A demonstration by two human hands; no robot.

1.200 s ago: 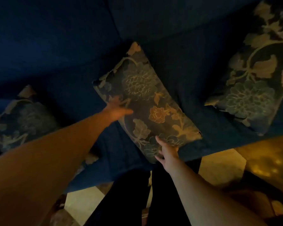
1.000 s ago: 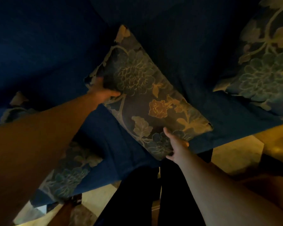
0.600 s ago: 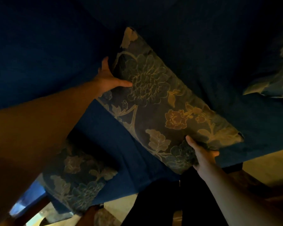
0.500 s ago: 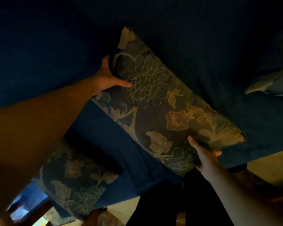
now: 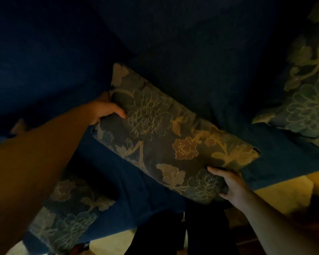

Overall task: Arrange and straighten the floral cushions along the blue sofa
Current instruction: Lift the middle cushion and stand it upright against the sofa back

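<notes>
Three floral cushions are showing on the blue sofa (image 5: 201,57), and two of them are only partly visible. The right cushion (image 5: 306,105) is running off the frame's right edge, and the left cushion (image 5: 66,214) is lying partly behind the left forearm. Dim lighting is making the sofa's seams and backrest hard to read.

The middle cushion (image 5: 166,137) is sitting diagonally on the seat, its upper corner leaning toward the backrest and its lower edge reaching the seat's front. The left hand (image 5: 103,109) is clamping the cushion's upper left edge, thumb on the front face; its fingers are hiding behind the fabric. The right hand (image 5: 230,184) is gripping the lower edge, thumb lying on top and fingers curling underneath.

Dark trouser legs (image 5: 184,234) are standing at the sofa front on a pale floor (image 5: 284,194). Cushion fabric is appearing woven, with raised leaf and blossom patterns.
</notes>
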